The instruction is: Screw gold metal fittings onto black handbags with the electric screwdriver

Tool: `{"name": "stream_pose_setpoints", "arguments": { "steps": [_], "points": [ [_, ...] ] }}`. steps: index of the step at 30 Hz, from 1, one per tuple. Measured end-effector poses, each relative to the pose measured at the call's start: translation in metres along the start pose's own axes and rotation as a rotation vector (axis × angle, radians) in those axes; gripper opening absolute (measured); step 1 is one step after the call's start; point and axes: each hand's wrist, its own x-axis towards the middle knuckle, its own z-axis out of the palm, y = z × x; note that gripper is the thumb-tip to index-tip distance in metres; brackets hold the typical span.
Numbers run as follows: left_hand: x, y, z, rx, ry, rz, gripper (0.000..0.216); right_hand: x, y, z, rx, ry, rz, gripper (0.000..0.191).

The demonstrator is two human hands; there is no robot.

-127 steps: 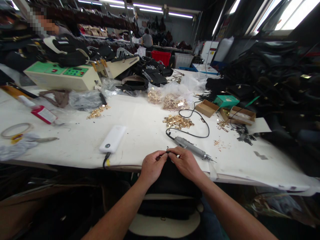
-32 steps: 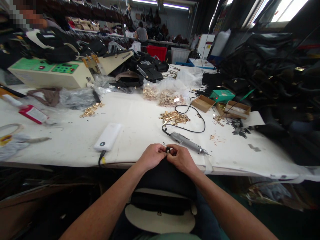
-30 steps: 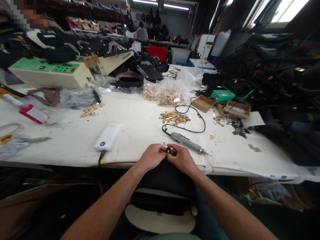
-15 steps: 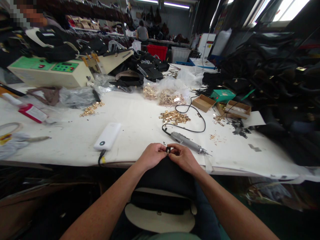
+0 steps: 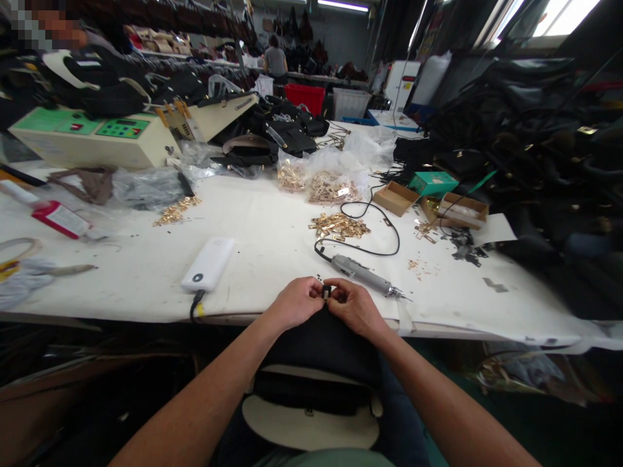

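A black bag (image 5: 321,350) with a cream flap (image 5: 311,425) lies across my lap, its far end at the table's front edge. My left hand (image 5: 298,301) and my right hand (image 5: 356,305) meet at that end. Between their fingertips sits a small dark tab with a metal piece (image 5: 326,292), pinched from both sides. Its exact kind is too small to make out. Just beyond my right hand lies a grey electric screwdriver (image 5: 367,275) with its bit pointing right. A few tiny dark bits (image 5: 319,277) rest near my fingertips.
Gold metal fittings (image 5: 338,226) lie in a pile on the white table (image 5: 263,240), with bagged fittings (image 5: 333,185) behind. A white power bank (image 5: 209,264) with a cable is at left. Small cardboard boxes (image 5: 395,198) stand at right. A person (image 5: 276,59) is far back.
My hands keep nearly the same pinch on the small tab. The whole view has shifted very slightly; nothing on the table has visibly moved.
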Motion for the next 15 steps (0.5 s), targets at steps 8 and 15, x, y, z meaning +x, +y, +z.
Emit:
{"name": "stream_pose_setpoints", "arguments": {
  "steps": [8,15],
  "points": [
    [-0.0008,-0.0007,0.0069,0.043,0.086,-0.044,0.018,0.003,0.0068,-0.0005,0.105,-0.023,0.024,0.039],
    [-0.0049,0.0019,0.0046,0.015,0.07,-0.023,0.019,0.0061,0.0042,-0.004,0.226,-0.009,0.056,0.022]
  ]
}}
